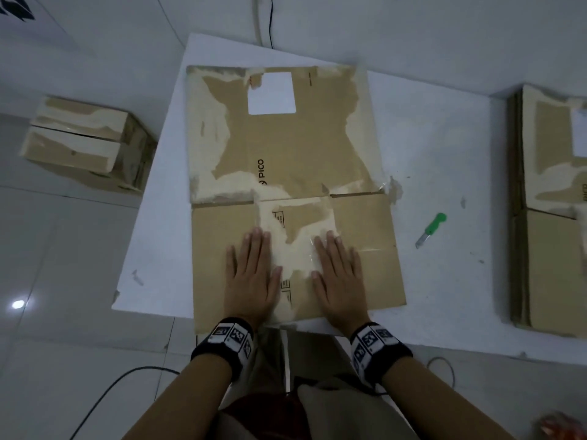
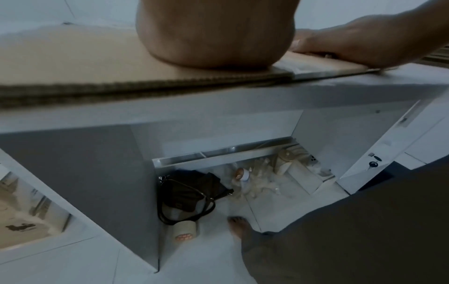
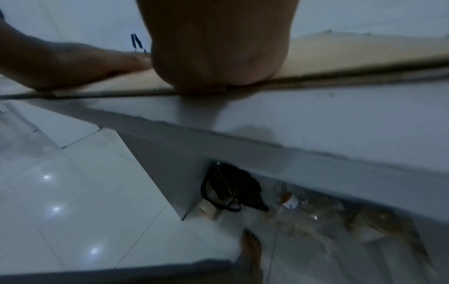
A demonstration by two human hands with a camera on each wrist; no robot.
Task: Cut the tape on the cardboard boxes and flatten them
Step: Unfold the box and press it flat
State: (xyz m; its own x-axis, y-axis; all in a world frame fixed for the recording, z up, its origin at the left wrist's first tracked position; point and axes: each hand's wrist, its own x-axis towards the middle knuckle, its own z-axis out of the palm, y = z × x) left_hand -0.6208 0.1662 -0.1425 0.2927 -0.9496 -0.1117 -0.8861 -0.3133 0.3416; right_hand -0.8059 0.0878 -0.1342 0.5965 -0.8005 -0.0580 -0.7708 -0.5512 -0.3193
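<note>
Flat under left hand (image 1: pixel 251 274), right hand (image 1: pixel 338 274), cardboard box (image 1: pixel 286 147)

A white table (image 1: pixel 444 160) stands on a glossy pale tiled floor (image 1: pixel 63 281) that reflects small ceiling lights. The room is dim, with a white wall (image 1: pixel 413 23) behind, and a black bag (image 2: pixel 189 192) lies on the floor under the table

It looks like a simple packing or storage room: a white table (image 1: pixel 444 147) on a glossy tiled floor (image 1: pixel 63 265), cardboard boxes (image 1: pixel 85 144) and flattened cardboard (image 1: pixel 546 217) around, a tape roll (image 2: pixel 185 231) and a bag (image 2: pixel 189 192) under the table.
</note>
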